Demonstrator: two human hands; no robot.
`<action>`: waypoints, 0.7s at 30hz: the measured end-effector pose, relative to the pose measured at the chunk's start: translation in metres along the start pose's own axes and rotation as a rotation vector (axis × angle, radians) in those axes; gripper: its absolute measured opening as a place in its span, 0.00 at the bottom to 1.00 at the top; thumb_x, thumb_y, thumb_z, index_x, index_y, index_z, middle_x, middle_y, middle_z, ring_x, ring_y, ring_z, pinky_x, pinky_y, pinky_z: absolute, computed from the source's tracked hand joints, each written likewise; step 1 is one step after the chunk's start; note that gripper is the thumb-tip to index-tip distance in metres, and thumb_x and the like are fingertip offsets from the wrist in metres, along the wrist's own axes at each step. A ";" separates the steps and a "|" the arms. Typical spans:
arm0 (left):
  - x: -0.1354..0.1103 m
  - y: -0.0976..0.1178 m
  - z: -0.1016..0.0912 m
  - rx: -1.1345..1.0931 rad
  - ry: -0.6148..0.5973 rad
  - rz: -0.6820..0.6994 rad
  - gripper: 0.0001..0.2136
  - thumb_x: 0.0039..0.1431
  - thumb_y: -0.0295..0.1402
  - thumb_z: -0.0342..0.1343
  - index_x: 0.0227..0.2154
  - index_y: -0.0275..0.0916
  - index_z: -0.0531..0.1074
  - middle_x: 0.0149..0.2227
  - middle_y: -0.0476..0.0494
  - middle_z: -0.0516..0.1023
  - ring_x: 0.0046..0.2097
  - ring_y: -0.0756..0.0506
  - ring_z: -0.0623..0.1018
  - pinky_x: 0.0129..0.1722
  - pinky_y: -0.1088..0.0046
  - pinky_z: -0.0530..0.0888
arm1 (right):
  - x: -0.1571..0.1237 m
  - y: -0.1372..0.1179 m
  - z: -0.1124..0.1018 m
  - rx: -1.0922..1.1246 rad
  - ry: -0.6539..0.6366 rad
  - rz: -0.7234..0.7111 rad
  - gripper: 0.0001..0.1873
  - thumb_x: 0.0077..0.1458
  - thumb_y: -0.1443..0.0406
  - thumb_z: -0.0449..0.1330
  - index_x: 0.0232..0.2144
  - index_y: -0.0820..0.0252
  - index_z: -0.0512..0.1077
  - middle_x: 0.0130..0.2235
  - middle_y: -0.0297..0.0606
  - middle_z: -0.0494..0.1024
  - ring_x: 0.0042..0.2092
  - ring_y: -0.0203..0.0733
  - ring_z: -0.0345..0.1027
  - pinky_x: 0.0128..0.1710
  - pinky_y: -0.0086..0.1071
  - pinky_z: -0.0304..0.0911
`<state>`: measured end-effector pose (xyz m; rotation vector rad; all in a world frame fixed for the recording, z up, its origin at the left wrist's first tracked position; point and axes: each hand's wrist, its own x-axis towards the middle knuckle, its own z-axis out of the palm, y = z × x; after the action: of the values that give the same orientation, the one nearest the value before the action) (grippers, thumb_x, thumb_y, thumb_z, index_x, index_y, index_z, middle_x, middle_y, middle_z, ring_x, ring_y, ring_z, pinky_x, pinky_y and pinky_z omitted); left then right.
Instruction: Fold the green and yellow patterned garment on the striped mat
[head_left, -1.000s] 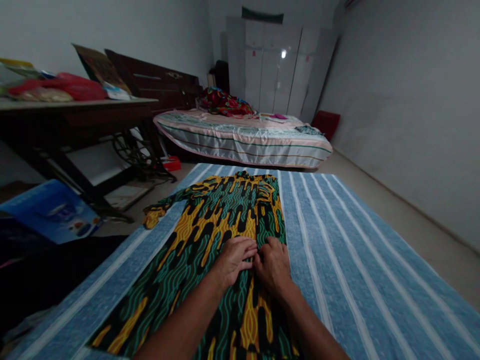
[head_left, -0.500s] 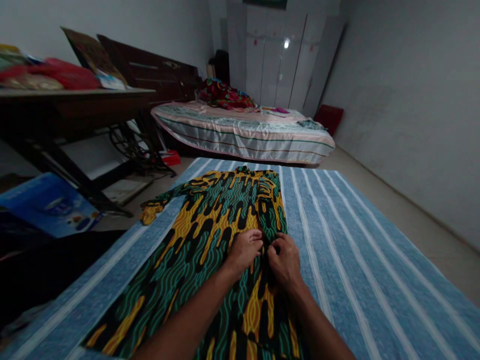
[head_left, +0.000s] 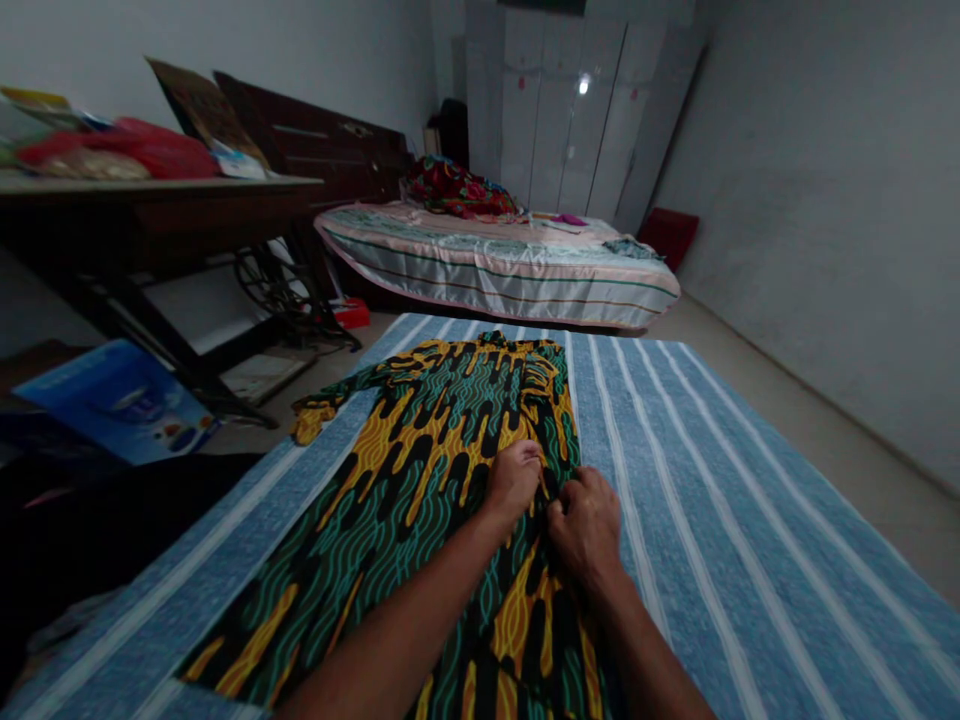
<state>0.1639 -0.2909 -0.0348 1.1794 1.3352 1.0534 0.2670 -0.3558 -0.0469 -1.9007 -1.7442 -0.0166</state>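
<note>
A long patterned dress (head_left: 420,480) in black, green and yellow lies spread on a blue striped cloth (head_left: 697,520). One sleeve (head_left: 337,395) stretches out to the left past the dress body; the other lies folded in along the right side. My left hand (head_left: 516,478) is closed at the folded sleeve, its fingertips pinching the fabric. Just right of it and slightly nearer, my right hand (head_left: 589,515) is curled on the same sleeve by the dress's right edge, fingers closed on the cloth. The dress's lower part runs beneath both forearms.
Beyond the striped surface stands a bed (head_left: 495,265) with a red floral blanket (head_left: 457,188). A treadle sewing table (head_left: 165,190) holding bags is at left, above a blue box (head_left: 116,400). Wardrobes (head_left: 562,110) line the back; a wall (head_left: 825,200) runs along the right.
My left hand has moved up and slightly right along the sleeve, its fingers closing more. My right hand stays at the right edge with fingers more curled. The view has shifted slightly.
</note>
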 end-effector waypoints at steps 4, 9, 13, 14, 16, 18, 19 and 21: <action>-0.010 0.012 -0.006 -0.172 0.017 -0.144 0.05 0.45 0.23 0.57 0.27 0.37 0.73 0.30 0.44 0.76 0.33 0.47 0.74 0.31 0.75 0.70 | -0.001 -0.005 0.002 -0.062 0.046 -0.100 0.13 0.46 0.73 0.53 0.35 0.61 0.72 0.47 0.48 0.71 0.53 0.52 0.57 0.50 0.44 0.52; -0.015 0.024 -0.012 -0.226 -0.014 -0.225 0.04 0.43 0.23 0.56 0.25 0.36 0.73 0.27 0.46 0.76 0.31 0.49 0.74 0.31 0.77 0.68 | 0.016 -0.020 0.003 -0.164 -0.025 -0.153 0.09 0.54 0.68 0.53 0.32 0.62 0.74 0.41 0.48 0.74 0.49 0.52 0.60 0.47 0.43 0.52; -0.014 0.027 -0.018 -0.276 -0.007 -0.280 0.03 0.42 0.23 0.55 0.23 0.35 0.72 0.23 0.48 0.74 0.28 0.51 0.74 0.32 0.76 0.69 | 0.033 -0.027 0.004 -0.273 -0.069 -0.149 0.13 0.56 0.61 0.54 0.30 0.63 0.75 0.34 0.49 0.75 0.41 0.52 0.64 0.42 0.44 0.52; -0.013 0.027 -0.019 -0.287 -0.004 -0.288 0.04 0.42 0.23 0.56 0.24 0.35 0.72 0.24 0.48 0.75 0.29 0.51 0.74 0.33 0.75 0.69 | 0.036 -0.027 0.006 -0.284 -0.074 -0.158 0.13 0.57 0.62 0.54 0.30 0.63 0.75 0.34 0.49 0.75 0.40 0.52 0.64 0.42 0.44 0.51; -0.013 0.027 -0.023 -0.312 0.003 -0.304 0.04 0.43 0.24 0.57 0.26 0.35 0.72 0.26 0.46 0.76 0.32 0.49 0.76 0.36 0.73 0.70 | 0.038 -0.025 0.009 -0.286 -0.079 -0.160 0.12 0.56 0.65 0.53 0.29 0.63 0.75 0.33 0.49 0.75 0.40 0.51 0.65 0.42 0.44 0.51; -0.012 0.027 -0.025 -0.348 0.005 -0.319 0.06 0.44 0.25 0.59 0.28 0.35 0.72 0.29 0.43 0.77 0.35 0.46 0.77 0.39 0.70 0.71 | 0.037 -0.021 0.012 -0.263 -0.069 -0.141 0.11 0.55 0.68 0.53 0.28 0.64 0.75 0.33 0.48 0.75 0.38 0.50 0.66 0.42 0.44 0.51; -0.011 0.027 -0.026 -0.371 -0.001 -0.330 0.07 0.44 0.25 0.60 0.29 0.35 0.71 0.30 0.42 0.77 0.37 0.45 0.77 0.40 0.68 0.71 | 0.036 -0.019 0.014 -0.240 -0.057 -0.128 0.10 0.54 0.69 0.53 0.28 0.63 0.74 0.32 0.47 0.75 0.38 0.50 0.66 0.41 0.43 0.51; -0.007 0.026 -0.027 -0.436 -0.030 -0.383 0.07 0.45 0.26 0.61 0.29 0.35 0.71 0.33 0.38 0.77 0.39 0.43 0.78 0.43 0.66 0.71 | 0.036 -0.014 0.017 -0.177 -0.022 -0.095 0.09 0.52 0.70 0.53 0.26 0.63 0.73 0.31 0.45 0.75 0.37 0.48 0.66 0.40 0.40 0.52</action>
<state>0.1397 -0.2942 -0.0061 0.5860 1.1703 0.9736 0.2541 -0.3162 -0.0425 -1.9445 -1.9016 -0.1924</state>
